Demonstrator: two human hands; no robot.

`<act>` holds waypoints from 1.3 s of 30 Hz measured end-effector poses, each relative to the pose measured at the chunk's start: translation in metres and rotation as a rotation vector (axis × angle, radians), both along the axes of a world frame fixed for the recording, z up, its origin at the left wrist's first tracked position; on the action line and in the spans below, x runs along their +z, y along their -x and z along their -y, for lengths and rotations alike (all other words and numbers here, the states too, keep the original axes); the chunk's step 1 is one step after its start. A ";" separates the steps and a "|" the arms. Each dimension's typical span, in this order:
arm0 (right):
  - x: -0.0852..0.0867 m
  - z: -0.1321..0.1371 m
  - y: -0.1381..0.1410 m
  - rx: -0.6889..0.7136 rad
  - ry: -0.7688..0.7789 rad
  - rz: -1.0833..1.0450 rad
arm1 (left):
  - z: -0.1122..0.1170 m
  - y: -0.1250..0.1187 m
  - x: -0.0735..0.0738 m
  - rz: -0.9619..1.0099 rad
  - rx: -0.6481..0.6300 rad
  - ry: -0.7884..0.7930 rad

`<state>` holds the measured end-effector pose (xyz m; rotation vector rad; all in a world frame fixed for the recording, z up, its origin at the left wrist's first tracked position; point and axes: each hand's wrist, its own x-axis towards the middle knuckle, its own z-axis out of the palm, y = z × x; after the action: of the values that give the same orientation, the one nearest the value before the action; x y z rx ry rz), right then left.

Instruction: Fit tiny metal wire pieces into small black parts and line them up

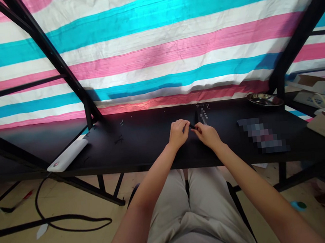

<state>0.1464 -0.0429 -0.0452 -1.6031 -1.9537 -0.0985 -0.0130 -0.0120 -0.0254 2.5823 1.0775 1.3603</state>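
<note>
I watch two hands meet over a black table.
A white slab lies at nine o'clock from them, a metal bowl at two. The left hand and right hand curl their fingers closed on one small dark piece between them, mid-table.

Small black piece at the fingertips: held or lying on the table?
Held: left hand and right hand pinch the small black piece between them.
</note>
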 end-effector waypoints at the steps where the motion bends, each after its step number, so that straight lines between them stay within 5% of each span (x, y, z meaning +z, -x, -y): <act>1: -0.001 0.000 0.000 0.000 -0.002 -0.011 | 0.000 0.000 0.000 0.000 -0.003 -0.002; 10: 0.003 0.004 -0.002 0.009 -0.013 -0.038 | -0.003 -0.003 -0.003 0.031 -0.122 0.099; 16: 0.003 0.005 0.001 0.072 -0.047 -0.036 | 0.000 0.005 0.013 0.061 -0.255 0.293; 29: 0.002 0.007 0.014 0.377 -0.042 -0.272 | 0.000 0.023 0.017 0.166 -0.149 0.443; 32: 0.002 0.006 0.015 0.365 -0.087 -0.278 | -0.023 0.039 0.019 0.097 -0.056 0.436; 39: -0.003 0.001 0.011 0.313 -0.233 -0.308 | -0.088 0.101 0.032 -0.168 0.482 0.574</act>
<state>0.1354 -0.0440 -0.0486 -1.0796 -1.8480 0.0433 -0.1144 0.0763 0.0065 2.1091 1.8745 0.7148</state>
